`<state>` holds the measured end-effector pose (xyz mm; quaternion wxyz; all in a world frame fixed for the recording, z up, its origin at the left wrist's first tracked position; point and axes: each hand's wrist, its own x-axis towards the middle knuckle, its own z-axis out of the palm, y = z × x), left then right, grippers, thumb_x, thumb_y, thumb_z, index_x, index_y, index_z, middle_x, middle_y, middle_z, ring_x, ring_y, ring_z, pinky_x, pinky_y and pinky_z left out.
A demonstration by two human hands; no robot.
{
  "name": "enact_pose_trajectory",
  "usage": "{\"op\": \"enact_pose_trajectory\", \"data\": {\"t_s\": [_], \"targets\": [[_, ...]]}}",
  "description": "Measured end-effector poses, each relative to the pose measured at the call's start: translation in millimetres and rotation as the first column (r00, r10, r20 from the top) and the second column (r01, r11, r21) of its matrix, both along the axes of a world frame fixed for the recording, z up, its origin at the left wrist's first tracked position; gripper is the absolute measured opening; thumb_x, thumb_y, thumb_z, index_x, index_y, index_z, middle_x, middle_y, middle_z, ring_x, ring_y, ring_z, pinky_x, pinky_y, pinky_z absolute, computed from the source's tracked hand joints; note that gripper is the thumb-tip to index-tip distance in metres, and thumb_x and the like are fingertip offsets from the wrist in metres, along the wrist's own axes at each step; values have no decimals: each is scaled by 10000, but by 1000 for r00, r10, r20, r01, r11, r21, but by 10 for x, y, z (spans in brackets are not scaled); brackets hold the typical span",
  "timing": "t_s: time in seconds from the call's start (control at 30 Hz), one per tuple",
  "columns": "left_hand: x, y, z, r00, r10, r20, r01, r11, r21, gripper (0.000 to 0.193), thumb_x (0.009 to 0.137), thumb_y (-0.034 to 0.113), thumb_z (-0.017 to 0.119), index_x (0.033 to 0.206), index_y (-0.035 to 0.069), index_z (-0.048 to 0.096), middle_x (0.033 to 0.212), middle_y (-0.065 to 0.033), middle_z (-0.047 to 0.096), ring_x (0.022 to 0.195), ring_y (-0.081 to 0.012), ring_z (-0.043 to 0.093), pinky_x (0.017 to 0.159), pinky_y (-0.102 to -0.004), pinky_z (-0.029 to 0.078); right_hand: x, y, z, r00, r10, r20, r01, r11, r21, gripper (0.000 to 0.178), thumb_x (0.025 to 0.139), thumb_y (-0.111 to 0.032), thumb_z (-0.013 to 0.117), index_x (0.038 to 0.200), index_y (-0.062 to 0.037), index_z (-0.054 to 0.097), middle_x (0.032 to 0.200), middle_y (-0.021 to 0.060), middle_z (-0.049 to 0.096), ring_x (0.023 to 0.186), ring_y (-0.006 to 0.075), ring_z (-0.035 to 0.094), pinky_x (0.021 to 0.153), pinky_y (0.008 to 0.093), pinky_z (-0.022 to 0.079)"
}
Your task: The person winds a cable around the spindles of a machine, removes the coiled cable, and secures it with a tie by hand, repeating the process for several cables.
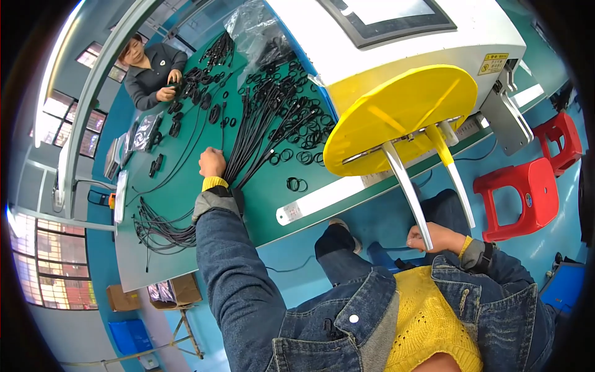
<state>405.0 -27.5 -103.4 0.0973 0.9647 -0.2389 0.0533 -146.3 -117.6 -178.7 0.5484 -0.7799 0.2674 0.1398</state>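
My left hand [212, 162] is over the green table with its fingers curled, and a thin black cable [222, 127] runs up from it. Just right of that hand lies a fanned bundle of long black cables [251, 139]. Close to my lap, my right hand [439, 237] is closed with its fingertips pinched together; what they hold, if anything, I cannot make out. It is beside the tip of a metal prong [406, 195] that hangs from the yellow round disc [403, 118] of a white machine [421, 46].
Many small black cable coils [304, 124] are spread over the table [266, 217]. A steel ruler [328, 199] lies along its front edge. Loose cables [164, 229] sit at the left corner. Across the table a person [152, 74] handles black cables. Red stools [520, 192] stand at the right.
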Motion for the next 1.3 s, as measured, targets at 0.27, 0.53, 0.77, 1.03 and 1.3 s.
{"op": "enact_pose_trajectory", "data": {"t_s": [0.27,0.53,0.77,1.03,1.3], "targets": [[-593,509,1002,912,-143,384,395,557,-731,255,900,140,469,1084,-17,552,622,4,464,544,-76,385,493,-229,336,147,9,17,997,69,-26,-69,997,-23,290,803,-297,561,847,-14,610,668,123,618,601,248,610,597,358,469],[-2965,1227,1090,594,-647,479,775,299,-557,148,843,40,455,821,-41,576,659,-89,529,515,-153,414,462,-249,321,43,-114,787,837,-390,383,251,897,364,347,872,-310,509,1036,-12,577,764,46,608,588,71,517,508,210,414],[-3746,1121,1033,581,-745,328,779,393,-488,109,822,57,494,814,-12,577,610,-91,477,495,-197,420,448,-279,309,-398,-150,1650,454,-227,861,13,969,248,420,868,-330,542,1093,25,546,804,74,608,593,96,526,515,211,439],[-3895,916,1143,590,-767,252,771,441,-460,114,835,90,516,835,-10,571,595,-85,451,483,-191,398,445,-286,292,-507,-231,1693,327,329,886,779,437,-449,349,713,-153,711,984,7,559,814,122,589,624,186,549,508,253,445],[-3928,845,1278,612,-772,173,725,460,-512,112,835,51,518,882,-26,583,616,-78,475,508,-172,428,470,-273,326,-503,-333,1715,490,546,679,712,199,-674,306,674,-80,671,945,5,554,828,118,559,623,231,520,525,307,448]]}}
